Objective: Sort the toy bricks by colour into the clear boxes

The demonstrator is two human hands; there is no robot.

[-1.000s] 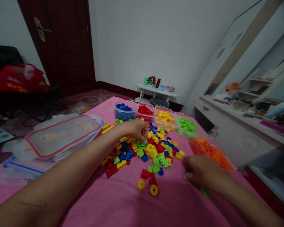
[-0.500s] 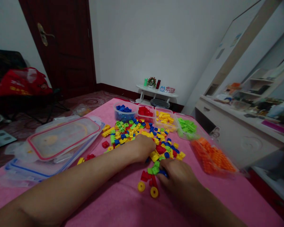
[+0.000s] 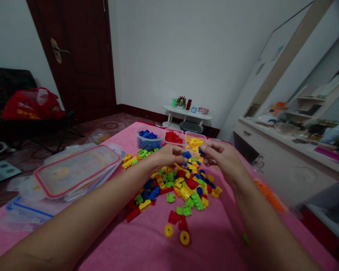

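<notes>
Both hands are raised above a pile of small plastic bricks (image 3: 177, 184) in red, yellow, green and blue on a pink cloth (image 3: 147, 241). My left hand (image 3: 166, 155) pinches a blue brick (image 3: 187, 154) at its fingertips. Close beside it, my right hand (image 3: 220, 157) pinches another small blue piece (image 3: 201, 149). The two hands almost touch over the far side of the pile. Two yellow wheels (image 3: 176, 234) with red pieces lie at the pile's near edge.
Clear tubs of sorted bricks stand behind the pile: blue (image 3: 148, 138), red (image 3: 173, 137), yellow (image 3: 196, 143). An orange-filled tub (image 3: 269, 195) lies at the right edge. Stacked plastic lids (image 3: 73, 169) rest at the left. A dresser (image 3: 285, 162) stands to the right.
Both hands have lifted from the pile and come together above it, each now pinching a small blue piece. The camera has tilted slightly.
</notes>
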